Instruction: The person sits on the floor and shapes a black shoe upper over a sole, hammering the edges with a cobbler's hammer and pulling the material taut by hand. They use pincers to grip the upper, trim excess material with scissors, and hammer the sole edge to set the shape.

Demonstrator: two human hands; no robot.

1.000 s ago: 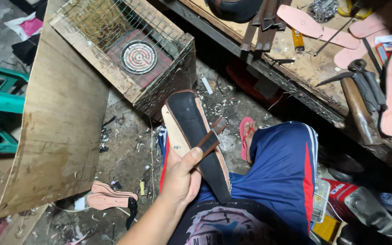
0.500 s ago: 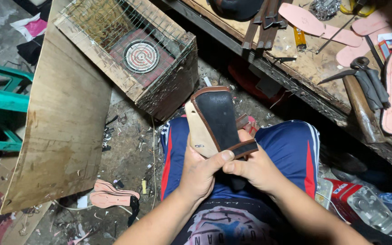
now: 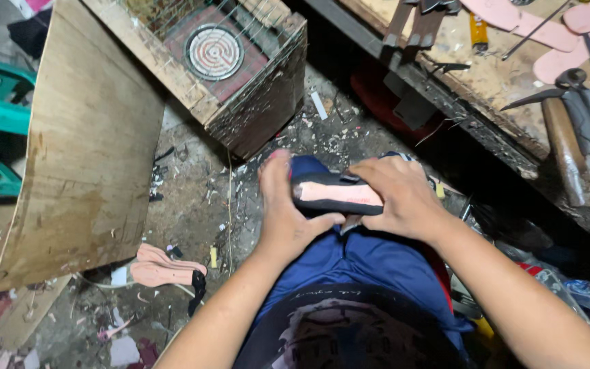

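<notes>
Both hands are gripping a sandal sole [image 3: 336, 195], black rim w/ pink face, lying sideways over the lap at centre. Left hand [image 3: 288, 215] is holding its left end, grip closed tight; right hand [image 3: 401, 198] is clamping its right end. Wooden crate [image 3: 240, 61] is standing far left; table [image 3: 493, 75] far right.

A small shoemaking workshop, rough and cluttered. Scarred wooden worktop [image 3: 486, 75] strewn with pink insole cut-outs [image 3: 513, 17], pincers [image 3: 582, 102] and a wooden-handled hammer [image 3: 568, 154]. Dirt floor [image 3: 199, 205] littered with scraps and offcuts (one more pink sole piece [image 3: 161, 266] among them). Leaning plywood sheet [image 3: 83, 157]; wire-fronted wooden crate [image 3: 254, 89] holding a coiled heater [image 3: 214, 51].
</notes>
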